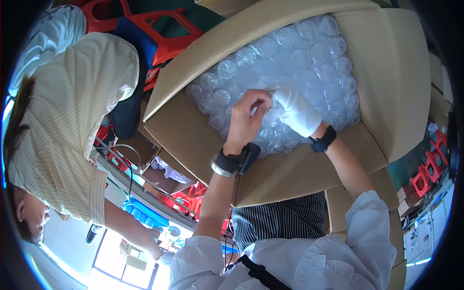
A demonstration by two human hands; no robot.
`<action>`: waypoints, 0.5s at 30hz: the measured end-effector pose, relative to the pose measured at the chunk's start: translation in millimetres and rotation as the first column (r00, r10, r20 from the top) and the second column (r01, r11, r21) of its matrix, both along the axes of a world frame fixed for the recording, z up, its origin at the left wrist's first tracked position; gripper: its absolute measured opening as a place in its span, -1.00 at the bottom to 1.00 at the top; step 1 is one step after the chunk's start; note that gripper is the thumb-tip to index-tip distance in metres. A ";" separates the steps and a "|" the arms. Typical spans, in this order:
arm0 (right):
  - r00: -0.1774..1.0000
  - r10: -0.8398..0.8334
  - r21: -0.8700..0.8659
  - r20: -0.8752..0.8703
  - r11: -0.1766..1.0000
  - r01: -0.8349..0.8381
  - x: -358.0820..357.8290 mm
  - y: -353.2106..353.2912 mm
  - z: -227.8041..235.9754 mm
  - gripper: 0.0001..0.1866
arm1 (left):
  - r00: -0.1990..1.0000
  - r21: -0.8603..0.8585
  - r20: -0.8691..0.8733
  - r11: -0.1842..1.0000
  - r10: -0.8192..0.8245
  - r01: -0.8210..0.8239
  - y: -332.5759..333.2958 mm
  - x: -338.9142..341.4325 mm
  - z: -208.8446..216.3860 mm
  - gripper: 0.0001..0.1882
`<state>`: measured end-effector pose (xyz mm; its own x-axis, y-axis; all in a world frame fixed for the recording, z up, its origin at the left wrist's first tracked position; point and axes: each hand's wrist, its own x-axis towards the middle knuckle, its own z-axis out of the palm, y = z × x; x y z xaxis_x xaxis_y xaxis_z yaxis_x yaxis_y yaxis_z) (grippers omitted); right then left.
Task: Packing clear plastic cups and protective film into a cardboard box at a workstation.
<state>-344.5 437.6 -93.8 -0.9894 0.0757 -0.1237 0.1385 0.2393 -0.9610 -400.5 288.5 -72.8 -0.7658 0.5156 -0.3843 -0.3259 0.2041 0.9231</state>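
Note:
A large open cardboard box (290, 180) stands in front of me, filled with rows of clear, round-ended plastic pieces (245, 57) under thin clear film. Over the middle of this load, my two hands meet fingertip to fingertip. My left hand (245, 118), bare, is closed in a pinch between thumb and fingers. My right hand (296, 112) wears a white glove, its fingers bent together against the left fingertips. Whatever lies between the fingertips is too small and pale to name. Both wrists carry black bands, and the left also has a metal bracelet.
The box's flaps stand spread, a wide one (386, 72) on the right. At the left, a person in a striped shirt (72, 92) is close by. Red plastic stools (169, 31) stand behind the box, with more stools (427, 169) at far right. A blue tray (145, 212) lies lower left.

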 end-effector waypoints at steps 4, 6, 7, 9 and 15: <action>0.967 0.113 -0.048 0.228 0.993 -0.105 6.3 4.1 10.9 -0.86 | 0.950 -0.109 -0.177 0.964 -0.257 0.241 8.7 -30.5 -4.7 -0.80; 0.880 0.280 -0.201 0.384 0.955 -0.216 8.4 0.6 26.4 -0.86 | 0.804 -0.315 -0.544 0.946 -0.242 0.072 16.8 -46.7 -13.5 -0.72; 0.878 0.285 -0.208 0.384 0.953 -0.219 11.5 0.7 25.9 -0.86 | 0.806 -0.321 -0.540 0.945 -0.243 0.070 22.3 -50.0 -21.5 -0.72; 0.871 0.199 -0.496 0.449 0.866 0.058 16.9 11.1 21.2 -0.83 | 0.608 -0.559 -0.610 0.820 -0.508 0.124 44.8 -55.5 -41.9 -0.75; 0.898 -0.197 -0.537 0.393 0.744 0.398 -9.9 16.0 35.6 -0.83 | 0.501 -0.533 -0.705 0.841 -0.502 0.092 49.9 -56.9 -87.4 -0.74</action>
<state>-354.3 453.6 -58.2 -0.8356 0.1726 -0.5215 0.3984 -0.4633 -0.7916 -457.4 338.4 -160.2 -0.6670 0.7402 0.0847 0.6495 0.5221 0.5527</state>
